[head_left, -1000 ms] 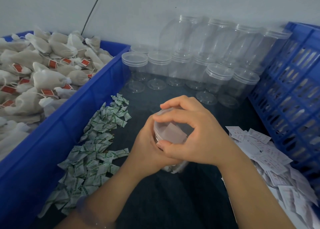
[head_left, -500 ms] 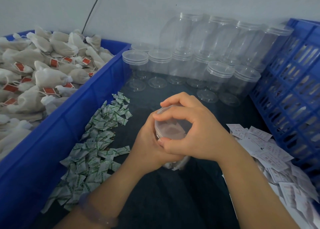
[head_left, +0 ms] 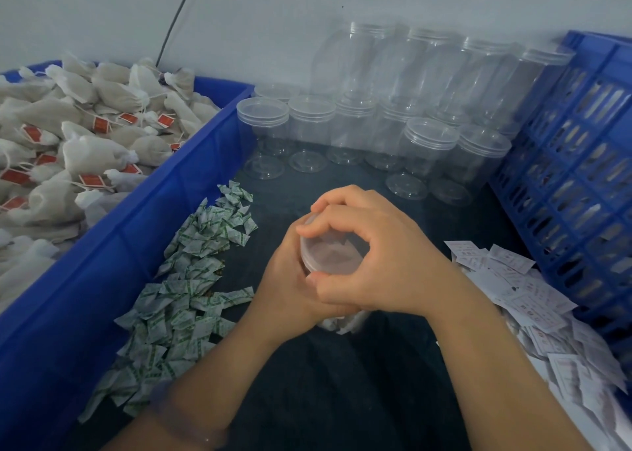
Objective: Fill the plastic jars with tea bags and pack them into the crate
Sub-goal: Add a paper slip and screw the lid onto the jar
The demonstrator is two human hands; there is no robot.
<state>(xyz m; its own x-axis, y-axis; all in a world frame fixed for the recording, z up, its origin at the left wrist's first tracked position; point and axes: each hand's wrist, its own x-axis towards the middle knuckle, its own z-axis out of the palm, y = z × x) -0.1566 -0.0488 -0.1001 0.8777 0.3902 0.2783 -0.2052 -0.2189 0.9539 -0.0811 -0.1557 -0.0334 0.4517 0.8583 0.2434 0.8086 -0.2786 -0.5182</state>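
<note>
Jar [head_left: 337,324] clear, packed white; left hand [head_left: 290,293] grips body, right hand [head_left: 379,266] curls round lid [head_left: 331,257]

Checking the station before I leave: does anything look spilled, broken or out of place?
Nothing broken. The upper jars at the back lean tilted on the upright jars against the wall, and sachets and paper slips lie in loose heaps on the table.
</note>
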